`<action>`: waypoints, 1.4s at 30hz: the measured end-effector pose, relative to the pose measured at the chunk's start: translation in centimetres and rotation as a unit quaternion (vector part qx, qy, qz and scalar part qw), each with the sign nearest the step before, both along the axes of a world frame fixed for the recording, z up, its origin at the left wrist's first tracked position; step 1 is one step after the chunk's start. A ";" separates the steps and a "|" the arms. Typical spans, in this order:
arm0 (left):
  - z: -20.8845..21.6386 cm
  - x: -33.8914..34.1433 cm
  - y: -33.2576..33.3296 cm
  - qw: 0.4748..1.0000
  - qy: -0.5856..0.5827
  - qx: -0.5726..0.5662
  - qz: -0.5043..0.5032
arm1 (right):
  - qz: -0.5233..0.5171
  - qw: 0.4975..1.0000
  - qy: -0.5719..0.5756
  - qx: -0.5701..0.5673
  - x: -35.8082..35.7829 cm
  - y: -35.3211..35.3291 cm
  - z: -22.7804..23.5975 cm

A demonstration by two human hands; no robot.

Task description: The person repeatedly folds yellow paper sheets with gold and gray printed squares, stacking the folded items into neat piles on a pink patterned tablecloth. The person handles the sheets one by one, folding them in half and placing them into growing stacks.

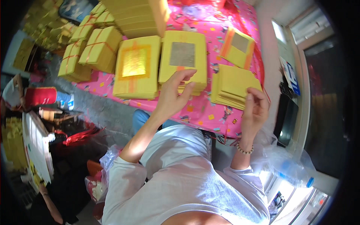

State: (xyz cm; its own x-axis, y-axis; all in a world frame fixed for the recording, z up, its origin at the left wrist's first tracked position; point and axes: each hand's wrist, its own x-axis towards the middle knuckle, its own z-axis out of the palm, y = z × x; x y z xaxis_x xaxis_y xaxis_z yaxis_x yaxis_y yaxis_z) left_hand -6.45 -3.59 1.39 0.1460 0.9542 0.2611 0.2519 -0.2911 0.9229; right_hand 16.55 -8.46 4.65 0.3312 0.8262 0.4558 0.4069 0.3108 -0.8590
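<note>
My left hand hovers at the near edge of a stack of yellow paper sheets with a silver square. Its thumb and fingers are apart with nothing between them. Loosely curled, my right hand is at the near right corner of a plain yellow paper stack; I see no sheet in it, and cannot tell whether its fingertips touch the stack. Left of the silver-square stack lies another with a gold foil square. A smaller stack with a silver patch and orange bands lies beyond the plain one.
A pink patterned cloth covers the table. Tied yellow paper bundles and a tall yellow pile stand at the far left. A clear plastic bag with a bottle is at my right, by the window. Another person's arm shows lower left.
</note>
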 end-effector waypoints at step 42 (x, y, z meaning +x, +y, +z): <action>-1.9 -8.7 2.0 0.963 0.248 0.104 -0.008 | 0.179 0.897 -0.403 -0.041 -9.3 7.4 -5.7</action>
